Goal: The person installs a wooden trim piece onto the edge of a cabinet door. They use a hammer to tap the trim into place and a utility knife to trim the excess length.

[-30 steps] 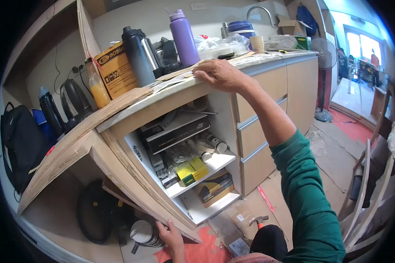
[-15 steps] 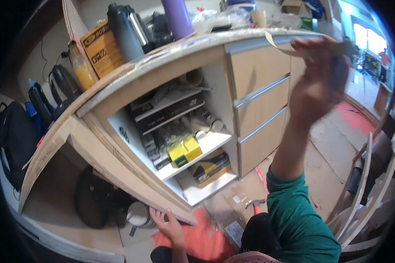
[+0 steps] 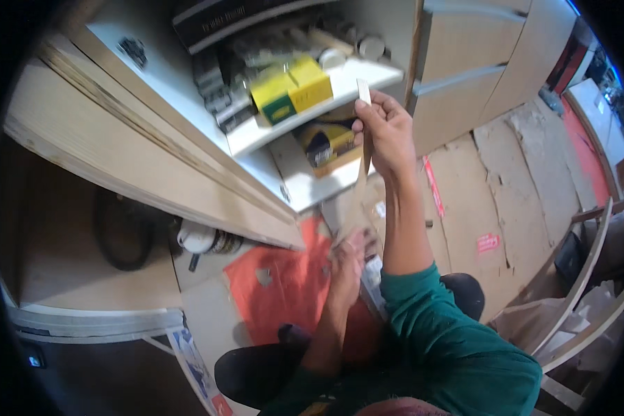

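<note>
My right hand [image 3: 388, 132] pinches a thin, pale edging strip [image 3: 362, 166] between thumb and fingers, in front of the open cabinet. A short end of the strip sticks up above the grip; the rest hangs down toward my left hand [image 3: 350, 256]. That hand is lower, over the orange-red sheet on the floor, close to the strip's lower part. Motion smears its fingers, so whether they grip the strip is unclear. A curved wooden panel edge [image 3: 187, 184] runs down beside the cabinet, left of both hands.
The white cabinet shelf [image 3: 256, 136] carries a yellow-green box [image 3: 291, 90], with another box [image 3: 326, 145] below. Drawers [image 3: 471, 41] stand to the right. Cardboard [image 3: 457, 194] covers the floor. A white round container [image 3: 195, 237] sits under the panel; curved wooden strips [image 3: 582, 277] lie at far right.
My right hand has come down from above the drawers with the strip. My left hand has left the panel's lower end and moved right. The view has tilted down toward the floor.
</note>
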### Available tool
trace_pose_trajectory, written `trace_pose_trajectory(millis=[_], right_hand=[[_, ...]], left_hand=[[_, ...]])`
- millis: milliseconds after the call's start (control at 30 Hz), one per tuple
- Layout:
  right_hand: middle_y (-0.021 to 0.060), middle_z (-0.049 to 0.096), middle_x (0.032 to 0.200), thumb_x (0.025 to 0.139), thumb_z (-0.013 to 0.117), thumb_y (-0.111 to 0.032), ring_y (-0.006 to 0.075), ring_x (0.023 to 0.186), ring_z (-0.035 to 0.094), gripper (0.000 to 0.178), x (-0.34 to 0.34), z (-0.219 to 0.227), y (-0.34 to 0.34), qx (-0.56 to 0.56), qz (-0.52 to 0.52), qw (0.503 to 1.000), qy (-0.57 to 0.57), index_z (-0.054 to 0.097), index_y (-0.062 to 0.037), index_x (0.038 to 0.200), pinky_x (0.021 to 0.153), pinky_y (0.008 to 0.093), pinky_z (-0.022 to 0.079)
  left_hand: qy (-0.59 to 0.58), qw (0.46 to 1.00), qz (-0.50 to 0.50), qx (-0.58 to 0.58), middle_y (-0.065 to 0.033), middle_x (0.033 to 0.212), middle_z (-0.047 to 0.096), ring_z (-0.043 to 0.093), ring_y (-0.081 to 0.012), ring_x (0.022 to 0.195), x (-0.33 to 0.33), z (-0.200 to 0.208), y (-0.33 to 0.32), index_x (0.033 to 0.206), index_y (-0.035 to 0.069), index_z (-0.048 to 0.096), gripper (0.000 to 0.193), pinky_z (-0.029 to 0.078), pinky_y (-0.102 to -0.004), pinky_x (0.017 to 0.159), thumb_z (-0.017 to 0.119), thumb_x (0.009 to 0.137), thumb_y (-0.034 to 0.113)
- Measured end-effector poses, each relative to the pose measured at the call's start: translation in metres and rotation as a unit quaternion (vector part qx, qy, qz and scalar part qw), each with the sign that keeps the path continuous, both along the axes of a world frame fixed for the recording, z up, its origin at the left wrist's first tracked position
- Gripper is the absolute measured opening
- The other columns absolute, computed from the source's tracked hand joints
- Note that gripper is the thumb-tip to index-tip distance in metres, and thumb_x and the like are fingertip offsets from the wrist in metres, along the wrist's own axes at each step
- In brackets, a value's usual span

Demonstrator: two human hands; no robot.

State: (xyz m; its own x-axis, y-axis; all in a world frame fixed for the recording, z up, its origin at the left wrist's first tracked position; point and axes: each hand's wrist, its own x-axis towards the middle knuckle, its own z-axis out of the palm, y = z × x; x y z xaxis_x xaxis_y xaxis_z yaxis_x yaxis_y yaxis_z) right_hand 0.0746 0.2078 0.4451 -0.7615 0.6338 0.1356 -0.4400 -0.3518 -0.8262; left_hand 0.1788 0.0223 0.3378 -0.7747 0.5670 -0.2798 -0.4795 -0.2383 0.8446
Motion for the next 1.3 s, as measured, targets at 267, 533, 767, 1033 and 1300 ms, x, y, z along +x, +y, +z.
trace_pose_trajectory(millis=[267,533,767,1033,1300], right_hand=[[0.0087,0.062,0.085,0.089,0.07,-0.012,0.0137,0.058,0.06,0.03,-0.004,-0.166,-0.031,-0.189,-0.147,0.968,-0.078,0.058,0.0054,0.11,0.045,0.0263,0.054],[0.0062,0.061,0.076,0.091,0.067,-0.016,0.0151,0.058,0.059,0.022,-0.005,-0.363,-0.008,-0.221,-0.229,0.917,-0.239,0.064,0.0049,0.097,0.052,0.0284,0.054],[0.0056,0.06,0.081,0.091,0.068,-0.017,0.0142,0.065,0.059,0.021,0.001,-0.349,0.012,-0.235,-0.232,0.911,-0.247,0.065,0.0016,0.101,0.054,0.0281,0.055],[0.006,0.061,0.084,0.092,0.066,-0.015,0.0167,0.072,0.063,0.023,0.01,-0.357,0.026,-0.227,-0.166,0.919,-0.277,0.062,0.0016,0.107,0.057,0.0295,0.059],[0.0087,0.063,0.094,0.092,0.065,-0.015,0.0191,0.079,0.064,0.03,-0.001,-0.369,0.035,-0.21,-0.126,0.926,-0.287,0.06,0.0019,0.116,0.064,0.0303,0.061]], left_hand=[[-0.169,0.91,0.117,0.36,-0.0118,0.114,0.066,0.064,-0.0234,0.103,-0.085,-0.179,-0.065,0.121,0.004,0.059,0.043,0.05,-0.0399,0.095,0.057,0.098,0.041],[-0.285,0.905,0.313,0.053,-0.0097,0.106,0.063,0.063,-0.0213,0.098,-0.096,-0.19,-0.044,0.111,0.004,0.058,0.026,0.057,-0.037,0.083,0.059,0.099,0.027],[-0.177,0.933,0.313,-0.013,-0.0131,0.12,0.058,0.061,-0.0235,0.106,-0.14,-0.205,-0.025,0.121,-0.001,0.051,0.039,0.056,-0.0352,0.089,0.051,0.102,0.034],[-0.209,0.925,0.316,0.014,-0.0081,0.099,0.061,0.061,-0.0189,0.087,-0.158,-0.25,-0.026,0.108,0.0,0.056,0.025,0.058,-0.037,0.086,0.055,0.101,0.024],[-0.214,0.927,0.307,0.031,-0.0122,0.106,0.065,0.066,-0.0216,0.094,-0.168,-0.262,-0.024,0.109,0.003,0.059,0.024,0.059,-0.0376,0.085,0.056,0.1,0.025]])
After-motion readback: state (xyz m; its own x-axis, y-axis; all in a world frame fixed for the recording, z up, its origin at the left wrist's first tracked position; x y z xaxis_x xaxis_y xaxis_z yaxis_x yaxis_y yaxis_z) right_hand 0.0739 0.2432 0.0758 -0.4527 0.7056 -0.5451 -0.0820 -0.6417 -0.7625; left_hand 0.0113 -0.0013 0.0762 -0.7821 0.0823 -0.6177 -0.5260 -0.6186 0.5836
